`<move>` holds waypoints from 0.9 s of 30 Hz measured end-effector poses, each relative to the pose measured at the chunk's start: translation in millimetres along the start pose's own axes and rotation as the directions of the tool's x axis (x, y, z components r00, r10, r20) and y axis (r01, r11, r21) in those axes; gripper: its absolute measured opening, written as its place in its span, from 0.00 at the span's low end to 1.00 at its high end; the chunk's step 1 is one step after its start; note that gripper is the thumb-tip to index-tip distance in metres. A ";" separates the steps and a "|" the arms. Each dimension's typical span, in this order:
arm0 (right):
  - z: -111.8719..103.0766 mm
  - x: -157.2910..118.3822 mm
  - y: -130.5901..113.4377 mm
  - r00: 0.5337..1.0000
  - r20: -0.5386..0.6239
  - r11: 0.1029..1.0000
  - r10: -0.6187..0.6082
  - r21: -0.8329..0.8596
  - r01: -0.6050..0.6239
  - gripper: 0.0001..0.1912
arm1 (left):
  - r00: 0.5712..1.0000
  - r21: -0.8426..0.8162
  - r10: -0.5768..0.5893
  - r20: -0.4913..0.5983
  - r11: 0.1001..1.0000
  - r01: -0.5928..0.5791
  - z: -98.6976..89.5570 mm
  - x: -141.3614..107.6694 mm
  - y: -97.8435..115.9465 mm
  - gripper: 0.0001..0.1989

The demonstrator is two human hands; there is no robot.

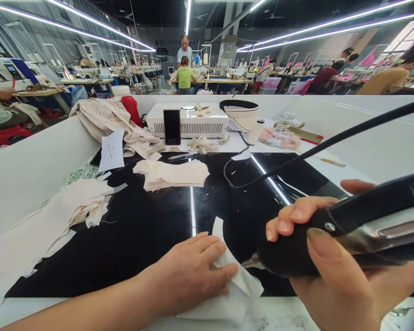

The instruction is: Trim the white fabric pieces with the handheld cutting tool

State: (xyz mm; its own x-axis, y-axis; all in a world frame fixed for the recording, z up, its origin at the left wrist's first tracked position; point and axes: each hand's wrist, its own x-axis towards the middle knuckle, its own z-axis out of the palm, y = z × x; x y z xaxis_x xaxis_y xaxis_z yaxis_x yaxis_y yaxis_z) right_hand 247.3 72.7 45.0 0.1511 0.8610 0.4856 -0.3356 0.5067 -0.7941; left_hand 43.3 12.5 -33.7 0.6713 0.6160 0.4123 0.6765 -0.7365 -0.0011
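My left hand [196,271] rests on a piece of white fabric [239,276] at the front edge of the black glossy work surface [152,230]. Its fingers are curled together over the fabric. On the right, my right hand [334,266] is wrapped round a black handheld tool [365,220] with a metal strip along its side. The tool's rounded end lies just right of the fabric. A stack of cream fabric pieces [172,174] sits farther back, and a bigger pile of them [51,216] lies at the left.
A black cable [317,149] arcs across the right side. Behind stand a phone [172,127], a white vented box [200,120], a visor [239,112] and a white bottle [255,132]. White side walls [376,133] enclose the table. People sit at machines beyond.
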 end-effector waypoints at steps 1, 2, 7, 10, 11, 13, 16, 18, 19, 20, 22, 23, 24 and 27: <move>0.7 0.6 0.3 1.000 -0.006 1.000 -0.002 0.001 0.002 0.30 | 1.000 -0.001 -0.001 0.000 1.000 0.001 -0.3 0.4 0.6 0.14; 1.3 1.2 0.8 1.000 -0.004 1.000 -0.004 0.003 0.004 0.29 | 1.000 -0.003 -0.002 0.001 1.000 0.002 -0.7 0.8 1.4 0.13; 3.3 2.4 5.5 0.999 0.032 1.000 -0.014 0.013 0.014 0.27 | 1.000 -0.023 -0.016 0.000 1.000 0.016 -1.5 2.1 4.2 0.14; 4.5 1.7 7.1 0.999 0.039 1.000 -0.011 0.006 0.011 0.26 | 1.000 -0.043 -0.020 -0.010 0.999 0.020 0.2 1.7 4.5 0.14; 4.9 1.5 7.0 0.999 0.036 1.000 -0.007 0.001 0.007 0.26 | 1.000 -0.053 -0.023 -0.011 0.998 0.022 0.7 1.6 4.5 0.15; 5.6 1.6 6.0 1.000 0.027 1.000 -0.006 -0.006 0.006 0.24 | 1.000 -0.069 -0.027 -0.008 0.997 0.026 1.2 1.6 4.6 0.15; 7.0 3.1 4.9 1.000 0.005 1.000 -0.013 0.006 0.013 0.25 | 0.999 -0.068 -0.032 0.013 0.997 0.033 -0.1 3.0 5.4 0.14; 8.5 4.6 5.6 1.000 -0.011 1.000 -0.012 0.016 0.012 0.26 | 0.999 -0.068 -0.029 0.016 0.997 0.030 -1.7 4.6 6.1 0.13; 9.4 5.3 6.3 1.000 -0.014 1.000 -0.017 0.020 0.017 0.27 | 1.000 -0.073 -0.026 0.013 0.997 0.027 -2.5 5.3 6.5 0.13; 10.3 5.9 7.1 1.000 -0.010 1.000 -0.023 0.020 0.023 0.27 | 1.000 -0.078 -0.026 0.008 0.997 0.026 -3.1 5.9 6.7 0.13; 12.3 6.5 8.8 0.999 0.001 0.999 -0.034 0.016 0.034 0.27 | 1.000 -0.089 -0.029 0.004 0.996 0.029 -3.8 6.7 7.0 0.13; 13.2 6.5 9.5 0.999 0.009 0.999 -0.037 0.012 0.037 0.26 | 0.999 -0.092 -0.033 0.007 0.995 0.033 -3.9 6.9 7.0 0.13; 14.1 6.4 10.0 0.999 0.013 0.999 -0.037 0.006 0.037 0.26 | 0.999 -0.093 -0.035 0.008 0.995 0.036 -3.9 6.9 6.8 0.14; 16.0 5.5 10.8 0.999 0.008 0.999 -0.037 -0.020 0.038 0.24 | 1.000 -0.092 -0.023 0.006 0.995 0.024 -4.4 5.9 4.9 0.14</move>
State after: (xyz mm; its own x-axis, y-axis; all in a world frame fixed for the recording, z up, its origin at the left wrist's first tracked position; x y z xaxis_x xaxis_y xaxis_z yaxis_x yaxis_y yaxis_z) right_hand 229.6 82.2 44.9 0.1560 0.8411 0.5179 -0.3111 0.5395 -0.7824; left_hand 49.3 11.3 -27.3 0.6570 0.6346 0.4069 0.6614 -0.7443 0.0929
